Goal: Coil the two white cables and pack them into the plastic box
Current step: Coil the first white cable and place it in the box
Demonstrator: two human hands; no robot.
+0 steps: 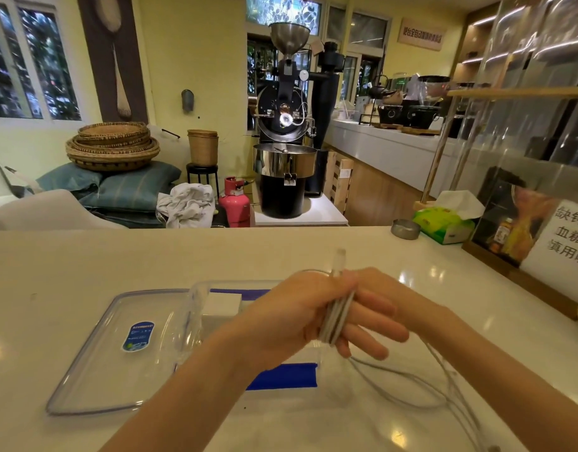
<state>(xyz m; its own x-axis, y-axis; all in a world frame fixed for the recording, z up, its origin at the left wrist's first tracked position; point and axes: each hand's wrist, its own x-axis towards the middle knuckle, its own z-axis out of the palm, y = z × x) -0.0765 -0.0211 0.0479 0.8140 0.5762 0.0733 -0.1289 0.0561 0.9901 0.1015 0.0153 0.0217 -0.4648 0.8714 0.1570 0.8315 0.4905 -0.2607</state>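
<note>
**White cable being coiled above the box**

The left hand (294, 316) is gripping a bundle of white cable (338, 316) loops. At its 3 o'clock the right hand (384, 318) is lying with fingers spread, blurred. Slack is trailing toward 5 o'clock. The clear plastic box (199, 308) is sitting beneath, its lid (95, 363) at 9 o'clock.

Your two forearms are bare all the way to the bottom edge of the view, with no sleeve or cuff on either. Your left hand (294, 316) wears no glove, ring or watch, and its wrist is plain. Your right hand (375, 316) is equally bare (its fingers (375, 337) are somewhat blurred), with nothing worn at the wrist.
</note>
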